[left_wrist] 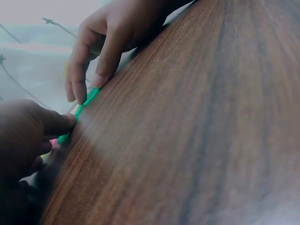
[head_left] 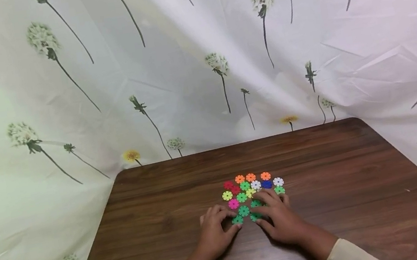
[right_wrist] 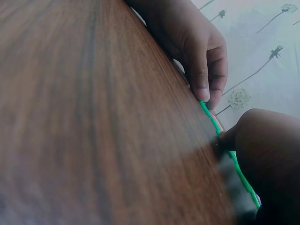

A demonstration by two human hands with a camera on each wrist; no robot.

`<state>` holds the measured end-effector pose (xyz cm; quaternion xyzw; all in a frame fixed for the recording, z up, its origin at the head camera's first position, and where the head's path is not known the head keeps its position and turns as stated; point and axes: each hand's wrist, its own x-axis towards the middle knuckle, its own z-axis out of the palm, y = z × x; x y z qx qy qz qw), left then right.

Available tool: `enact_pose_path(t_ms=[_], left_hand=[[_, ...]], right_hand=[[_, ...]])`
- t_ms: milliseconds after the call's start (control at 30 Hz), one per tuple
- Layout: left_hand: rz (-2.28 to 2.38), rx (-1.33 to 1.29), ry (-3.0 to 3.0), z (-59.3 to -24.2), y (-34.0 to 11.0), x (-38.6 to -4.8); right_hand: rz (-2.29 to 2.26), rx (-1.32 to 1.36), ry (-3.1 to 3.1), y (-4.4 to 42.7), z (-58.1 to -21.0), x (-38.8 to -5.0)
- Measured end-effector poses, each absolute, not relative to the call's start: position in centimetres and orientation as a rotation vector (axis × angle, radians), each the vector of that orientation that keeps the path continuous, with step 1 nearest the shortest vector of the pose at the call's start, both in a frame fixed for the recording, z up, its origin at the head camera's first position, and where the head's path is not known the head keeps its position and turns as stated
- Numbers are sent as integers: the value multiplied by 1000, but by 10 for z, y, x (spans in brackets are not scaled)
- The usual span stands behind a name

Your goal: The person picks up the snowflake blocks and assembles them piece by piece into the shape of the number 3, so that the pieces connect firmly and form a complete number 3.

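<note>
Head view: the left hand (head_left: pixel 214 234) pinches the left green disc (head_left: pixel 237 220) between thumb and forefinger, and the right hand (head_left: pixel 284 219) does likewise with the right green disc (head_left: pixel 255 217), probably by the edges because such thin pieces lie flat on the wooden table (head_left: pixel 157 221). Just beyond and between these sits a middle green disc (head_left: pixel 243 211). Farther out, a pink disc (head_left: pixel 234 204) and orange discs (head_left: pixel 250 177) belong to a close cluster, perhaps gathered for easy reach; flower-printed cloth (head_left: pixel 183 79) hangs behind
</note>
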<state>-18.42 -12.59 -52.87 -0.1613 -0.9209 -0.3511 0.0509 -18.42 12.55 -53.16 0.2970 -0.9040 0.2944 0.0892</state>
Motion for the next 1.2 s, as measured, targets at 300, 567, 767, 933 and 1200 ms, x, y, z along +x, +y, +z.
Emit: enact_pose_path(t_ms=[300, 567, 767, 933, 1200], left_hand=[[-1109, -487, -2815, -524, -124, -183], [-1124, -479, -2812, -523, -125, -183], [-1140, -492, -2790, -525, -127, -181], [-1147, -509, -2773, -527, -128, -180], [-1196, -483, -2746, -527, -127, -181]], right_hand=[[923, 891, -2728, 125, -533, -187], [970, 891, -2737, 125, -532, -186], [983, 871, -2681, 123, -531, -186], [960, 859, -2615, 122, -531, -186], [981, 883, -2471, 122, -533, -186]])
